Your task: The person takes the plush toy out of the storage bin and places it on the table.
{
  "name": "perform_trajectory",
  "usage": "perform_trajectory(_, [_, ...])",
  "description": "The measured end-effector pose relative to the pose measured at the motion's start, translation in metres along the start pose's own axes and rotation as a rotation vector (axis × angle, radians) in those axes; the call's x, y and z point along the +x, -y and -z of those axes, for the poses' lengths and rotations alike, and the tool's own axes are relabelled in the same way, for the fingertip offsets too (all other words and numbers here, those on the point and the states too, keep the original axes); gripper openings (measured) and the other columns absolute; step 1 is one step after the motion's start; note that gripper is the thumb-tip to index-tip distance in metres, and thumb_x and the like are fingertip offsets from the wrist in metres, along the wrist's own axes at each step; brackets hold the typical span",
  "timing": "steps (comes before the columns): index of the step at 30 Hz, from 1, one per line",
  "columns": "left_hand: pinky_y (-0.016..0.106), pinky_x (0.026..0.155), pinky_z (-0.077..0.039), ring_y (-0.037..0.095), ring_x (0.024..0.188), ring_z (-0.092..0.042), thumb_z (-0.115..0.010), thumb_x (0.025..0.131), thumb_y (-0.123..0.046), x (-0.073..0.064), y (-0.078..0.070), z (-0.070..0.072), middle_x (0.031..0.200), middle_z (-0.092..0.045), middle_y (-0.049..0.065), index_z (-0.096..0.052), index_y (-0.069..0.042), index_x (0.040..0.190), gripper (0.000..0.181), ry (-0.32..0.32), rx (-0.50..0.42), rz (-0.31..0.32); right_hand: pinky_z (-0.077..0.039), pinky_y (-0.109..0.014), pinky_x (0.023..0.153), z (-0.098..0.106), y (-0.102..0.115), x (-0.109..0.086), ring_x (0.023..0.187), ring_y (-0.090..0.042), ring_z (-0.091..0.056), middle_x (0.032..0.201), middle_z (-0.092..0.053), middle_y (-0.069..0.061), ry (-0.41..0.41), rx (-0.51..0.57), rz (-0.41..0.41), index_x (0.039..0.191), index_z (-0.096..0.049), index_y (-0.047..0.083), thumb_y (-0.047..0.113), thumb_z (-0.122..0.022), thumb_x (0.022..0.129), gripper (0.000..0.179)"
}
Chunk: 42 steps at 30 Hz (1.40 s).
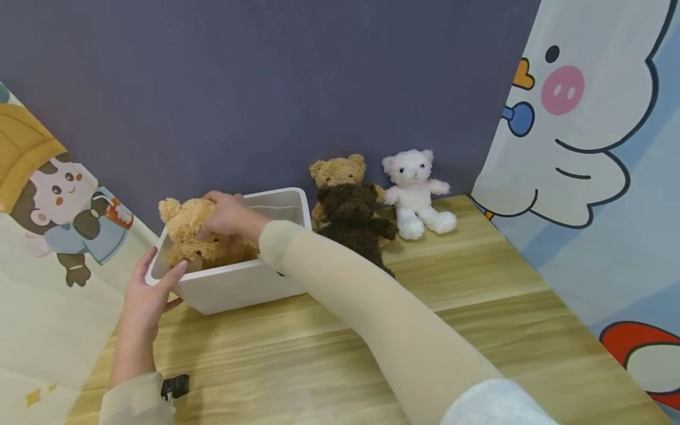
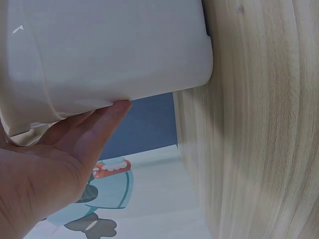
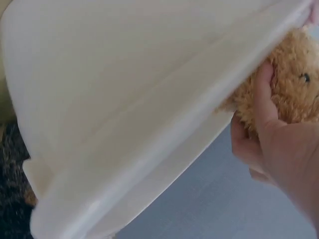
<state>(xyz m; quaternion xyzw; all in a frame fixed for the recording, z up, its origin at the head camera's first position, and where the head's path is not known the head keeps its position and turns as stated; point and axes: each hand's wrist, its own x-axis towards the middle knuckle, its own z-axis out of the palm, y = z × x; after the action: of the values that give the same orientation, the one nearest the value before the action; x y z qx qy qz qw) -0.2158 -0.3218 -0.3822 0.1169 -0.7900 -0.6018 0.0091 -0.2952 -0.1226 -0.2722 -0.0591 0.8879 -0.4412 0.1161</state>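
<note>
A white plastic bin (image 1: 241,286) stands at the left of the wooden table. My left hand (image 1: 147,298) grips its left corner in the head view, thumb over the rim and fingers along the outer wall. Inside the bin lies a light-brown teddy bear (image 1: 183,221); whether all the tan fur there is one bear cannot be told. My right hand (image 1: 231,213) reaches over the bin and holds that bear by its upper part. The right wrist view shows thumb and fingers on either side of its fur, beside the bin's rim.
Right of the bin a dark-brown teddy bear (image 1: 347,215) leans in front of a tan one (image 1: 337,171). A white teddy bear (image 1: 414,189) sits beside them against the dark back wall (image 1: 265,88). Cartoon-printed panels (image 1: 579,147) flank the wooden table (image 1: 255,366).
</note>
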Motion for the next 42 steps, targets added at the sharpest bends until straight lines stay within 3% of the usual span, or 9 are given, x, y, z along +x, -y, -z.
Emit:
perform_trajectory(5, [0.020,0.067,-0.058,0.048,0.159,-0.024,-0.071,0.102,-0.046,0.002,0.002,-0.003,0.180,-0.002,0.017,-0.004,-0.039,0.172,0.097,0.001,-0.007,-0.003,-0.059,-0.040,0.057,0.010,-0.004,-0.010,0.066,-0.015,-0.052,0.155,-0.058,0.009,-0.073,0.228,0.041,0.149,-0.056,0.043,0.019,-0.093,0.083,0.079])
perform_trajectory(8, [0.020,0.066,-0.058,0.047,0.159,-0.024,-0.071,0.101,-0.046,0.003,0.002,-0.004,0.180,-0.003,0.017,-0.005,-0.039,0.172,0.097,-0.007,-0.008,-0.003,-0.056,-0.042,0.057,0.015,-0.007,-0.015,0.055,-0.017,-0.045,0.150,-0.062,0.008,-0.074,0.346,0.075,0.149,-0.058,0.041,0.016,-0.093,0.083,0.079])
perform_trajectory(12, [0.020,0.067,-0.060,0.047,0.158,-0.025,-0.070,0.101,-0.047,0.004,0.002,-0.005,0.180,-0.004,0.018,-0.006,-0.039,0.172,0.096,-0.007,-0.005,-0.010,-0.057,-0.043,0.058,0.018,-0.012,-0.023,0.064,-0.018,-0.052,0.153,-0.059,0.008,-0.114,0.441,0.119,0.146,-0.060,0.039,0.013,-0.093,0.082,0.077])
perform_trajectory(15, [0.020,0.067,-0.060,0.048,0.158,-0.024,-0.070,0.102,-0.046,0.004,0.001,-0.005,0.180,-0.003,0.018,-0.005,-0.040,0.172,0.096,0.000,-0.017,-0.018,-0.057,-0.036,0.065,0.020,-0.013,-0.030,0.091,-0.016,-0.064,0.154,-0.058,0.009,-0.195,0.502,0.163,0.143,-0.062,0.037,0.012,-0.095,0.080,0.076])
perform_trajectory(19, [0.019,0.067,-0.059,0.048,0.158,-0.022,-0.071,0.102,-0.045,0.003,0.001,-0.002,0.180,-0.002,0.018,-0.005,-0.040,0.171,0.096,-0.011,-0.031,-0.023,-0.056,-0.029,0.076,0.020,-0.013,-0.043,0.119,-0.016,-0.063,0.152,-0.058,0.013,-0.299,0.614,0.218,0.139,-0.064,0.037,0.013,-0.097,0.077,0.074])
perform_trajectory(30, [0.020,0.068,-0.060,0.050,0.158,-0.025,-0.069,0.102,-0.048,-0.001,0.002,-0.001,0.180,-0.002,0.018,-0.003,-0.038,0.172,0.097,-0.018,0.032,-0.021,-0.060,-0.033,0.099,0.020,-0.031,-0.105,0.137,-0.014,-0.056,0.149,-0.055,0.019,-0.428,0.862,0.373,0.136,-0.061,0.049,0.012,-0.096,0.078,0.077])
perform_trajectory(34, [0.021,0.068,-0.061,0.052,0.159,-0.024,-0.068,0.102,-0.050,-0.001,0.002,-0.001,0.180,-0.001,0.018,-0.003,-0.038,0.172,0.096,-0.023,0.051,-0.025,-0.063,-0.034,0.096,0.019,-0.042,-0.123,0.127,-0.015,-0.063,0.144,-0.059,0.015,-0.433,1.003,0.402,0.134,-0.064,0.046,0.001,-0.094,0.076,0.080])
perform_trajectory(38, [0.020,0.068,-0.061,0.052,0.158,-0.025,-0.069,0.102,-0.047,-0.002,0.001,-0.002,0.180,-0.002,0.018,-0.004,-0.038,0.172,0.095,-0.024,0.038,-0.028,-0.060,-0.037,0.103,0.017,-0.051,-0.136,0.130,-0.014,-0.060,0.144,-0.059,0.015,-0.490,1.048,0.392,0.133,-0.066,0.045,-0.002,-0.095,0.074,0.081])
perform_trajectory(42, [0.020,0.070,-0.061,0.050,0.157,-0.026,-0.070,0.102,-0.046,-0.003,0.001,-0.001,0.180,-0.005,0.018,-0.005,-0.039,0.172,0.095,-0.010,0.020,-0.031,-0.062,-0.043,0.103,0.015,-0.061,-0.144,0.135,-0.023,-0.058,0.147,-0.058,0.004,-0.486,1.175,0.470,0.137,-0.065,0.033,-0.013,-0.089,0.074,0.082])
